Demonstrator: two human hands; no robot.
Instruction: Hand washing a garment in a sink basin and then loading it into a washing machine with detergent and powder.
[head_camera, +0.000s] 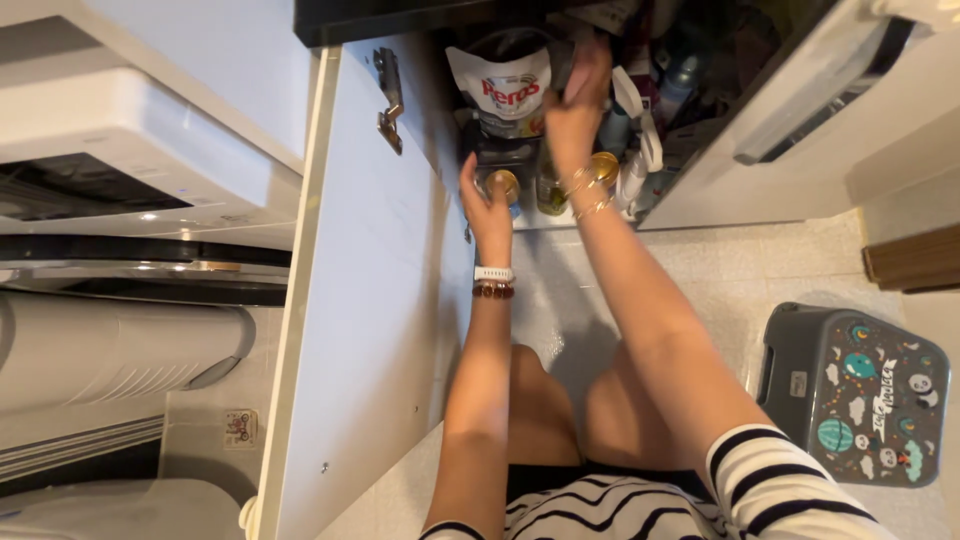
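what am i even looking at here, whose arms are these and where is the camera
There is one picture, taken by a camera worn on a person's head and looking down, so the arms are that person's own. They crouch on a pale tiled floor before an open low cupboard; its white door swings out on the left. The left hand, with a white band and beads on the wrist, grips a bottle with a gold cap at the cupboard's front edge. The right hand, wearing thin bangles, reaches deeper in, beside a white refill pouch; whether it holds anything is unclear. A grey step stool with cartoon pictures stands on the right.
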